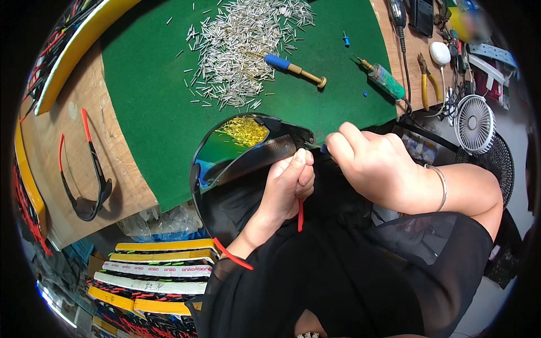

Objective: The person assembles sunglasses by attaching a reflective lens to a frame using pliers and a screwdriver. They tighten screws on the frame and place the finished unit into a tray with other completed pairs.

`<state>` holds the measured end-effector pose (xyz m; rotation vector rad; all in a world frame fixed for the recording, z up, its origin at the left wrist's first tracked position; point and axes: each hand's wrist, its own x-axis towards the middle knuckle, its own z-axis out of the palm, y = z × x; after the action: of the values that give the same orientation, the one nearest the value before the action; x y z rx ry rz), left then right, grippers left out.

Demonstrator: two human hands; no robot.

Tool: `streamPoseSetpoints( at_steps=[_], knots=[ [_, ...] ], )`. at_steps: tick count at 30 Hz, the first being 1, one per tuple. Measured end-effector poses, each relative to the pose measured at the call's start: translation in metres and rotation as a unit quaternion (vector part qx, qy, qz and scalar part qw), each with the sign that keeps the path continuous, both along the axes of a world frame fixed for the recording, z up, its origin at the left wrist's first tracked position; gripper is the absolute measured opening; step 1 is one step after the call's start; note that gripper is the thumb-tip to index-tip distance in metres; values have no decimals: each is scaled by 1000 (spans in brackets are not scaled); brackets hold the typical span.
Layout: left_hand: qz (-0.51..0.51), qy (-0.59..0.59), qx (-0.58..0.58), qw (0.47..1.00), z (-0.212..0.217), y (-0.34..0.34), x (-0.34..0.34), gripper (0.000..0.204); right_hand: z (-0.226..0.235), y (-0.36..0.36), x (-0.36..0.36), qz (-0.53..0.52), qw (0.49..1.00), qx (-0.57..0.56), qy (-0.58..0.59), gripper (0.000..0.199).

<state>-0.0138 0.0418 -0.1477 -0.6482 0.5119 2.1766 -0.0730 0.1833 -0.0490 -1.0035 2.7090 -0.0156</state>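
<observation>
Left hand (288, 183) pinches black, red-tipped wraparound sunglasses (262, 155) at right end; long axis runs leftward from grip. Right hand (375, 163), just beside that end, closed on mostly hidden blue-ended object (323, 149). Beyond: silver metal-pin pile (234, 59).

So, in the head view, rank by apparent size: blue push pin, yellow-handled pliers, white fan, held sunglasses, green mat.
1. Green mat
2. Held sunglasses, though nearness may enlarge them
3. White fan
4. Yellow-handled pliers
5. Blue push pin
</observation>
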Motion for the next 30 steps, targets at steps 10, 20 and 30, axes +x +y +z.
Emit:
streamPoseSetpoints(
  at_steps=[10,20,30],
  knots=[
    [0,4,-1,1000,0,0,0,24,-2,0,3,-33,999,-19,-8,13],
    [11,3,7,1000,0,0,0,22,1,3,4,-35,998,-23,-44,17],
    [14,2,4,1000,-1,0,1,23,2,7,0,-35,995,-9,-94,20]
  ],
)
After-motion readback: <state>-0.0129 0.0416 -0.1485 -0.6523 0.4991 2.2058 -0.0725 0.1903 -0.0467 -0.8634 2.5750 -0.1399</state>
